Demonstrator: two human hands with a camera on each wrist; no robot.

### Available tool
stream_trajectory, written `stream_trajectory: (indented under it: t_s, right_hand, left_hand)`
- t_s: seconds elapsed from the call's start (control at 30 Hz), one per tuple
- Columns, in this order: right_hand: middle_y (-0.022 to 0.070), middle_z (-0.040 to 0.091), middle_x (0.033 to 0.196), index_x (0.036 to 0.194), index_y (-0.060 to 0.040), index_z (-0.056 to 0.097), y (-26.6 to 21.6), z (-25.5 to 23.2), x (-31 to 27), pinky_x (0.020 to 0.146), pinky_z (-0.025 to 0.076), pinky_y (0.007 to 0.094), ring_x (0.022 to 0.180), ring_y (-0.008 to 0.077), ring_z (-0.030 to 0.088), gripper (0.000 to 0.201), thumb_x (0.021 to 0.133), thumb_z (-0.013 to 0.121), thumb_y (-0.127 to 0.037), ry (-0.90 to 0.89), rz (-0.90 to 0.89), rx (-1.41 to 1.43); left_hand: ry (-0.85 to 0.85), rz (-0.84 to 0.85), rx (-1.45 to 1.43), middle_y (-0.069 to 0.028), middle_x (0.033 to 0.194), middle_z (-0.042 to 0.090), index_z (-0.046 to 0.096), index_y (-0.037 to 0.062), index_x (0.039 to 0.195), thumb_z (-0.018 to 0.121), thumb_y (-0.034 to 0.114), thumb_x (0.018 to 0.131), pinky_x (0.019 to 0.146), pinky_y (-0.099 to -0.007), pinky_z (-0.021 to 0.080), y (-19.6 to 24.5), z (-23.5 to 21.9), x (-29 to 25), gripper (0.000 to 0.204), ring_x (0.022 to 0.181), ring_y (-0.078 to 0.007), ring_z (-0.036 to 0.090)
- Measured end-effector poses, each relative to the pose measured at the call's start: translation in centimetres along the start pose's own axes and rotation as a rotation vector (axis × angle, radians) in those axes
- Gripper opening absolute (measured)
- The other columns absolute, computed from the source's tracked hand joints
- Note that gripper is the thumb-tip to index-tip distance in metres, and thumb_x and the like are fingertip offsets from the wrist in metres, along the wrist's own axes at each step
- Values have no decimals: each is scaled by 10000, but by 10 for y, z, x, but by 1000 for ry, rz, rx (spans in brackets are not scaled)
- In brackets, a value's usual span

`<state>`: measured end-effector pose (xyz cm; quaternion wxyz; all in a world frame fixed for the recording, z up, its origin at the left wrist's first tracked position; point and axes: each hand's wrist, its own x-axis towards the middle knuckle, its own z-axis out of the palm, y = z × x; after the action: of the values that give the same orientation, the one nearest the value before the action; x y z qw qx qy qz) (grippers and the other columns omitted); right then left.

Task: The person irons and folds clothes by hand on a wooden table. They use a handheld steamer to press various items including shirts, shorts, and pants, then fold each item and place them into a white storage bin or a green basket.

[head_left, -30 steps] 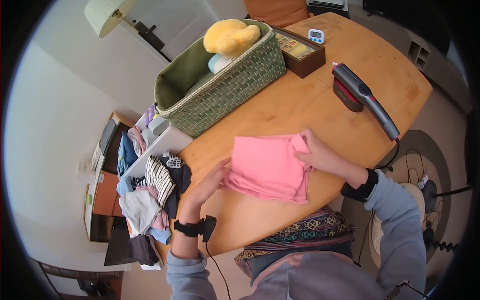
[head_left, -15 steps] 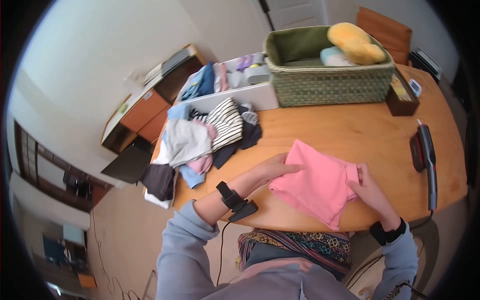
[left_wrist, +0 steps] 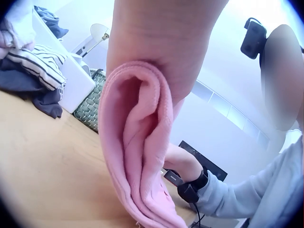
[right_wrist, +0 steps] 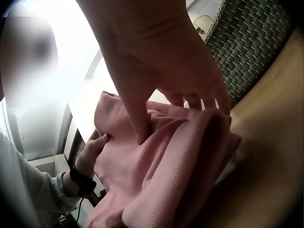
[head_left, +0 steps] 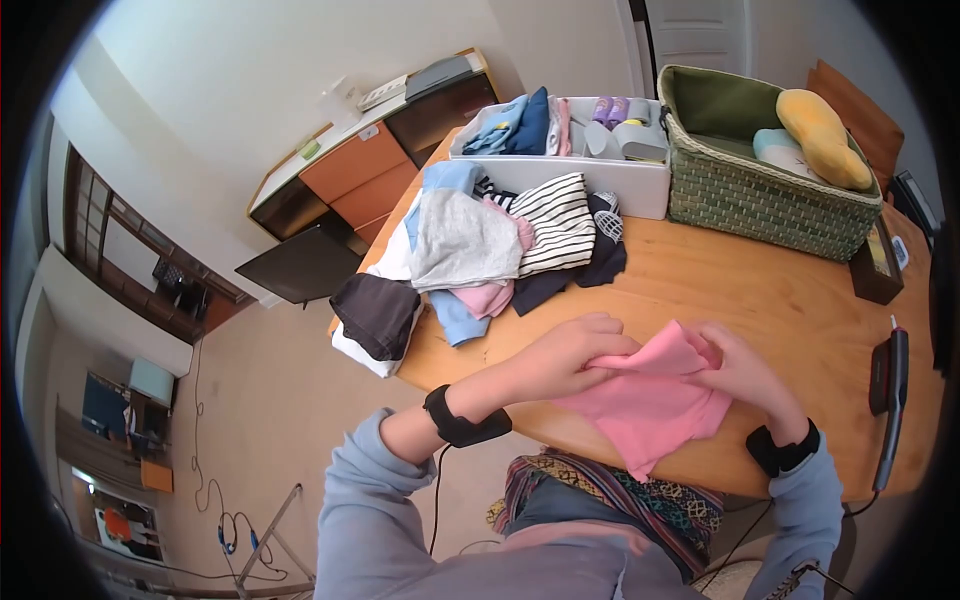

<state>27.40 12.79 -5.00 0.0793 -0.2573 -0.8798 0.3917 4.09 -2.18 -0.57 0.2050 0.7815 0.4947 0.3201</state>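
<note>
A folded pink garment (head_left: pixel 660 415) is held between both hands above the table's front edge, its top bunched and a corner hanging down. My left hand (head_left: pixel 575 358) grips its left side, thumb over the cloth. On the right side my right hand (head_left: pixel 745 370) pinches it, thumb in front and fingers behind. From the left wrist view, the garment's (left_wrist: pixel 111 137) layers curl into an open loop below the hand. In the right wrist view the thumb presses into the pink cloth (right_wrist: pixel 121 156), and a thick fold hangs nearest the camera.
Left on the wooden table (head_left: pixel 690 265) lies a clothes pile with a grey garment (head_left: pixel 465 240) and a striped one (head_left: pixel 555 225). Behind stand a white box (head_left: pixel 625 185) of folded clothes and a green woven basket (head_left: pixel 770 200) with a yellow plush. A handheld steamer (head_left: pixel 893 400) lies far right.
The head view has turned left, towards the clothes pile. The pink garment, earlier flat on the table, is now lifted and bunched at the top, and the hands have come closer together.
</note>
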Motion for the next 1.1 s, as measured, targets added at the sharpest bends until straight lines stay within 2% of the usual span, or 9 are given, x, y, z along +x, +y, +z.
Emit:
stream_trajectory:
  t_s: [0.07,0.13,0.2,0.3,0.63,0.7,0.83,1.0,1.1]
  right_hand:
    - [108,540,1215,1288,33,442,-2,13,11,934,417,300,1094,176,523,518,829,627,-122,-268,-22,735]
    - [73,553,1187,1293,31,445,-5,21,15,923,419,279,1074,138,517,484,854,599,-105,-239,-18,710]
    - [39,567,1160,1298,28,447,-11,25,18,911,420,257,1054,99,510,452,879,570,-89,-209,-15,687]
    - [50,575,1169,1293,26,460,-36,19,17,925,419,268,1069,116,521,447,885,578,-113,-215,45,861]
    - [95,533,1263,1320,29,423,-75,16,14,978,392,292,1127,149,514,514,874,602,-154,-224,14,1302]
    - [96,534,1261,1321,27,423,-79,15,19,979,390,291,1127,152,515,507,881,594,-157,-192,30,1341]
    - [107,531,1262,1336,28,397,-70,19,30,980,383,286,1135,162,512,488,911,549,-157,-69,46,1158]
    - [133,514,1286,1372,43,334,-50,34,31,1001,363,305,1165,213,498,520,916,513,-134,23,-85,662]
    - [166,503,1293,1388,40,307,-59,29,29,1016,348,320,1192,251,482,542,908,505,-117,5,-178,483]
  left_hand:
    - [17,-57,44,-117,760,502,616,46,998,595,121,823,698,-379,414,-5,-6,-9,191,780,-290,520]
    - [28,-118,85,-112,801,539,617,46,1013,594,131,835,707,-361,421,-9,-12,-17,198,794,-252,542]
    - [104,-455,-237,-61,912,609,618,48,1060,577,186,886,724,-332,431,-12,-17,-24,225,848,-168,567]
    - [74,-595,-612,-24,1106,601,555,68,1197,540,246,934,822,-289,436,-42,-15,-43,318,994,-117,551]
    - [223,-521,-1738,-101,1482,266,167,111,1461,358,609,906,1100,-399,262,-46,62,-78,769,1358,-204,280]
    - [157,-207,-1893,-106,1520,169,47,127,1479,393,667,849,1124,-410,216,-38,65,-81,899,1399,-222,183]
    - [290,-235,-1744,-118,1495,228,68,101,1471,509,582,863,1111,-408,253,-26,51,-82,892,1372,-232,256]
    - [425,-811,-1226,-99,1397,372,203,59,1435,586,275,914,1059,-365,339,-10,41,-70,682,1274,-206,394]
    - [412,-784,-1091,-96,1395,380,224,51,1429,560,224,932,1038,-349,365,-15,38,-74,624,1256,-193,410]
